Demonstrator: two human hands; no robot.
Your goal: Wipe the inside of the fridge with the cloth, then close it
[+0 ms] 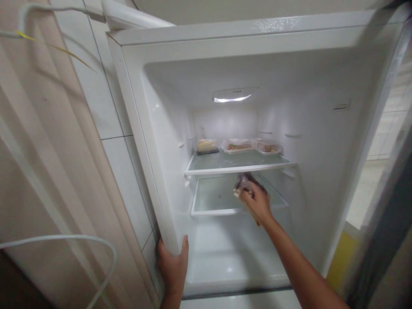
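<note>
An open refrigerator [141, 128] with a white interior fills most of the view. My left hand [174, 264] is wrapped round the lower part of its left side edge, thumb on the inner side. Inside the compartment, my right hand [257, 201] is closed on a crumpled dark cloth [244, 182], slightly blurred. It is over the lower glass shelf [209, 195], below the front edge of the upper glass shelf [222, 161]. Whether the cloth touches the lower shelf I cannot tell.
On the upper shelf stand a small pack [207, 146] and wrapped food trays [238, 146]. A lamp [234, 95] glows at the top. At left are a pale curtain [54, 150], a white cable [80, 237] and wall tiles [116, 171]. Something yellow [343, 257] shows at right.
</note>
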